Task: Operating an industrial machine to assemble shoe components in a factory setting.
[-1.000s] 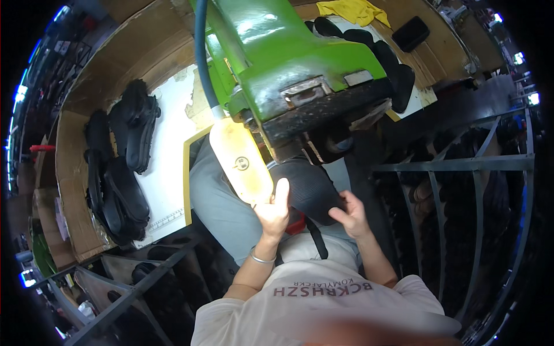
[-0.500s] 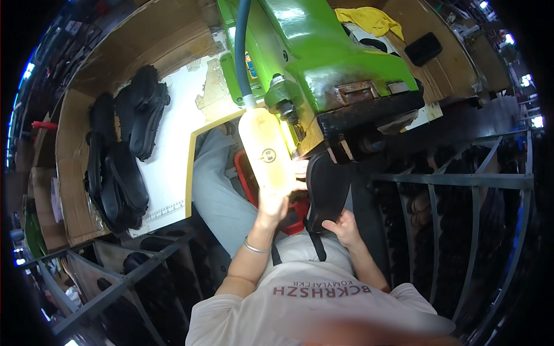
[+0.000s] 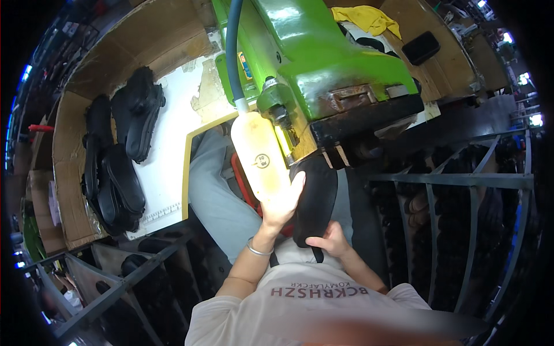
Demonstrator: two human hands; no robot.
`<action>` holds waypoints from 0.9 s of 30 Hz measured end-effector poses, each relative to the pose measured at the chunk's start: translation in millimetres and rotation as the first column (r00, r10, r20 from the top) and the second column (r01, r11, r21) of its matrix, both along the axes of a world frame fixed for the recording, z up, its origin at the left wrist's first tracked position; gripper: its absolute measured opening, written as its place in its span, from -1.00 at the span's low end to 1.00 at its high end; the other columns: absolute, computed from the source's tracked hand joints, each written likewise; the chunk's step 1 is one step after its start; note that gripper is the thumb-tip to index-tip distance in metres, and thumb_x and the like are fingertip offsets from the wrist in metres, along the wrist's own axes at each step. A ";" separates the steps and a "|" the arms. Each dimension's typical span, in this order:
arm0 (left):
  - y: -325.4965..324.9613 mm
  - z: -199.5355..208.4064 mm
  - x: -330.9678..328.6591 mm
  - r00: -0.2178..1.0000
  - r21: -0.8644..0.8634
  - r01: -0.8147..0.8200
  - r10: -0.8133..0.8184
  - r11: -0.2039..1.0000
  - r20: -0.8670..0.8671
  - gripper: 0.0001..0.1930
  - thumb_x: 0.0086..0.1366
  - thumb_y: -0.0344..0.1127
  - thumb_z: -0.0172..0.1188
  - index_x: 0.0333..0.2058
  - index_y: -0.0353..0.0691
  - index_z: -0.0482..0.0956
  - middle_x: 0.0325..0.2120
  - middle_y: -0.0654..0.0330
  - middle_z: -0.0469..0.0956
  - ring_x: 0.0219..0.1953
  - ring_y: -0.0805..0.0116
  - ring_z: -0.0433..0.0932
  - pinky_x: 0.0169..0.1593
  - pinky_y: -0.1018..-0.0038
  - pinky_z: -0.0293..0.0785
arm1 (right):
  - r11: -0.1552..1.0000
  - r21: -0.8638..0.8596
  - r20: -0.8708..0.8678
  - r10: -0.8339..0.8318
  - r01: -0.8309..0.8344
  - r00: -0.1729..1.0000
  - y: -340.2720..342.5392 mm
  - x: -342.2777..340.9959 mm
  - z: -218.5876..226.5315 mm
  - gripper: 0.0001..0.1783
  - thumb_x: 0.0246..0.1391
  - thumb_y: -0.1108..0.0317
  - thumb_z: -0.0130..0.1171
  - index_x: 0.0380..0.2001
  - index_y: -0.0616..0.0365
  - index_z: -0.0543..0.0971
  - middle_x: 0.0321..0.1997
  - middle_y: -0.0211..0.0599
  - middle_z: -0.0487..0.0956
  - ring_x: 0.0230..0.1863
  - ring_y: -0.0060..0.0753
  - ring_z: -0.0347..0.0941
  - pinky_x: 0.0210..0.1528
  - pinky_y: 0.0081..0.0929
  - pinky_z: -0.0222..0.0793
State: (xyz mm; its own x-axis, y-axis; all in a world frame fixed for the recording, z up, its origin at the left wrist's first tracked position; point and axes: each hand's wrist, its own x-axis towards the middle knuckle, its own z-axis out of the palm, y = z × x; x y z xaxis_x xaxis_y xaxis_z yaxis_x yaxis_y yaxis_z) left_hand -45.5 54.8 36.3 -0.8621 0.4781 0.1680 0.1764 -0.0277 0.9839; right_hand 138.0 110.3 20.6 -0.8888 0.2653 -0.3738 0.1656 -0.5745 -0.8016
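Observation:
A long black shoe sole [image 3: 317, 199] lies tilted in front of the green machine [image 3: 323, 52], its upper end under the machine's dark head. Thumb on top, my right hand [image 3: 330, 239] is closed around the sole's lower end. My left hand [image 3: 281, 210] is at the sole's left edge, thumb stretched along it. A bright, pale yellow lamp [image 3: 261, 155] on a blue-grey hose covers the other left fingers, so their grip is hidden. What the sole touches inside the machine cannot be seen.
Several black soles [image 3: 118, 184] lie on the white table [image 3: 164, 173] to the left, inside cardboard walls [image 3: 72, 167]. A yellow cloth [image 3: 369, 22] and a black pad [image 3: 421, 48] sit at the far right. Metal racks [image 3: 450, 180] flank me; something red [image 3: 239, 179] is below the lamp.
The sole has turned and shifted left, and its lower end is lower. My right hand moved left and down with it. The left thumb now shows stretched at the sole's edge.

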 end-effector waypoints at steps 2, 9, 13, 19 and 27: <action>-7.4 -14.8 4.2 0.996 0.061 0.001 -0.006 0.998 0.083 -0.97 0.16 -0.53 0.20 -0.45 -0.35 0.54 -0.65 0.42 0.41 -0.63 0.75 0.23 -0.57 0.74 0.10 | 1.000 -0.011 0.046 -0.010 0.011 0.999 9.3 12.3 6.8 -0.47 -0.15 0.60 0.25 -0.03 0.42 0.38 -0.08 -0.20 0.50 -0.05 -0.47 0.43 0.05 -0.46 0.32; -5.9 -1.0 4.1 0.968 0.207 0.062 -0.109 0.976 0.224 -0.82 0.14 -0.59 0.18 -0.25 -0.38 0.48 -0.47 0.30 0.50 -0.54 0.65 0.40 -0.44 0.76 0.33 | 0.910 0.194 -0.050 -0.364 0.366 0.930 62.0 23.0 32.5 -0.58 -0.26 0.48 0.26 -0.24 0.34 0.43 -0.18 -0.24 0.51 -0.15 -0.48 0.42 -0.02 -0.55 0.28; -1.4 21.0 3.4 0.946 0.241 0.125 -0.189 0.962 0.264 -0.79 0.13 -0.61 0.18 -0.23 -0.40 0.47 -0.44 0.25 0.51 -0.49 0.59 0.47 -0.37 0.71 0.42 | 0.806 0.255 -0.074 -0.534 0.534 0.842 92.1 4.6 49.0 -0.59 -0.19 0.50 0.19 -0.19 0.35 0.40 -0.22 -0.30 0.49 -0.18 -0.52 0.40 -0.05 -0.59 0.28; 5.5 1.2 3.4 0.988 0.073 0.099 -0.107 0.992 0.112 -0.80 0.12 -0.62 0.19 -0.24 -0.44 0.46 -0.42 0.18 0.52 -0.41 0.54 0.51 -0.32 0.64 0.49 | 0.907 0.254 -0.065 -0.331 0.336 0.941 119.3 1.2 17.5 -0.64 -0.11 0.57 0.20 -0.18 0.27 0.40 -0.18 -0.35 0.48 -0.14 -0.56 0.39 -0.03 -0.61 0.27; 11.2 6.9 -2.3 0.996 0.042 0.059 -0.056 0.997 -0.070 -0.80 0.06 -0.56 0.28 -0.29 -0.42 0.53 -0.42 0.19 0.55 -0.42 0.50 0.51 -0.31 0.62 0.44 | 0.929 0.023 -0.005 -0.369 0.369 0.929 64.0 7.1 -4.7 -0.67 -0.09 0.55 0.22 -0.20 0.28 0.40 -0.17 -0.25 0.50 -0.13 -0.50 0.41 0.01 -0.53 0.28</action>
State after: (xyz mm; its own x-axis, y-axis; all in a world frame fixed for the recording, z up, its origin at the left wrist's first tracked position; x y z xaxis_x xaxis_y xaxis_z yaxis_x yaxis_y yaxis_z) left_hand -47.8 66.0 43.2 -0.8194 0.5169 0.2478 0.2401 -0.0831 0.9672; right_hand 145.1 174.3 15.9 -0.7263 0.5835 -0.3632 -0.0551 -0.5761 -0.8155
